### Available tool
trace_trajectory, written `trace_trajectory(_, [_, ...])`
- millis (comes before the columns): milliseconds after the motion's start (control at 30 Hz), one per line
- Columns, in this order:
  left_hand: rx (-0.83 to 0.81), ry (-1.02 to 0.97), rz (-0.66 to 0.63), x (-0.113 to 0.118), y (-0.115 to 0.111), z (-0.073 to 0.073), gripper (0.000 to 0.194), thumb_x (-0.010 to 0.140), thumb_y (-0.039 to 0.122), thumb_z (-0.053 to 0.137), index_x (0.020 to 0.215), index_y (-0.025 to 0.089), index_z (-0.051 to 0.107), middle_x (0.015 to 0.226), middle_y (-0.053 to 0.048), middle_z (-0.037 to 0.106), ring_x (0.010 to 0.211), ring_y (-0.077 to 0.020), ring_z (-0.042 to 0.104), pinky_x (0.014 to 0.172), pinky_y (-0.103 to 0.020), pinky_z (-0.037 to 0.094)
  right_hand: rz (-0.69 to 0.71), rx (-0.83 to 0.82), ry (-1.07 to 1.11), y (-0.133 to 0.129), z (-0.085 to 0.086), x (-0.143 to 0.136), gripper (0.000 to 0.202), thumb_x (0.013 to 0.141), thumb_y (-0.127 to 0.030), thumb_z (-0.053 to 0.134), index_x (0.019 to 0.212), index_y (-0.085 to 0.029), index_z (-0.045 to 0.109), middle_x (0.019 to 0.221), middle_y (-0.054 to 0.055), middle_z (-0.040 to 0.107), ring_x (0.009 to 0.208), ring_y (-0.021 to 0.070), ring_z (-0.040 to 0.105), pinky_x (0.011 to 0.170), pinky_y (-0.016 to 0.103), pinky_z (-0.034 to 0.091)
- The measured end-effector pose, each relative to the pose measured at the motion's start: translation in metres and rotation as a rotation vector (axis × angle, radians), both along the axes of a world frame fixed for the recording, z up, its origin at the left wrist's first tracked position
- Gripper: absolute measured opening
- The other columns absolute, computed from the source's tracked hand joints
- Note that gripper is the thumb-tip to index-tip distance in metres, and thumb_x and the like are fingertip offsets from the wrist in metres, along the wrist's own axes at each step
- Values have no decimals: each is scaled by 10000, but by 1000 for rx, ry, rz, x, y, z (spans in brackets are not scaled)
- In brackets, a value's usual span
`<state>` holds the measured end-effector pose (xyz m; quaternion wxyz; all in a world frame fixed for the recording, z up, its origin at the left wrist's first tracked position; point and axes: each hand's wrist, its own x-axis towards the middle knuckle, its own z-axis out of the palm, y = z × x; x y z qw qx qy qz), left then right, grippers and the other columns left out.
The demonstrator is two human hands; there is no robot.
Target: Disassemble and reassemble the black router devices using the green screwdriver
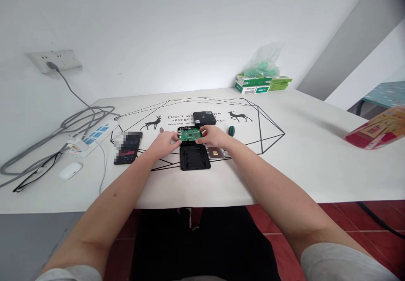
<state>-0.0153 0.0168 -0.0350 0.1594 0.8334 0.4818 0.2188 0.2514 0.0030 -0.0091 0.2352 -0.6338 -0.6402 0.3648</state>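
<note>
A green circuit board sits in a black case near the middle of the white table. My left hand grips its left edge and my right hand grips its right edge. Just in front of the board lies a black cover, inner side up. A second small black box stands behind the board. A green-handled screwdriver lies to the right of my right hand. A small metal plate rests under my right wrist.
A dark phone lies to the left. Further left are a power strip with grey cables, a white mouse and glasses. Green boxes and a plastic bag stand at the back. A red box is at the right.
</note>
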Motion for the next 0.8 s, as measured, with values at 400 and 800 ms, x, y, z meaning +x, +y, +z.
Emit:
trace_trajectory(400, [69,23,-97,0,-2,3,245,948,423,584,1064,260,725,1248,-71,804,1200,-329,730,1088,-496,556,-25,-72,-60,3,-2,0,362,812,-314,941,701,-208,613,581,2,679,517,160,634,526,286,526])
trace_trajectory(800, [107,26,-135,0,1,-1,241,983,404,581,1028,256,765,1199,-86,801,1266,-326,704,1146,-520,534,8,18,-196,-8,7,-9,224,917,-310,856,821,-208,682,588,7,682,513,171,637,537,293,491])
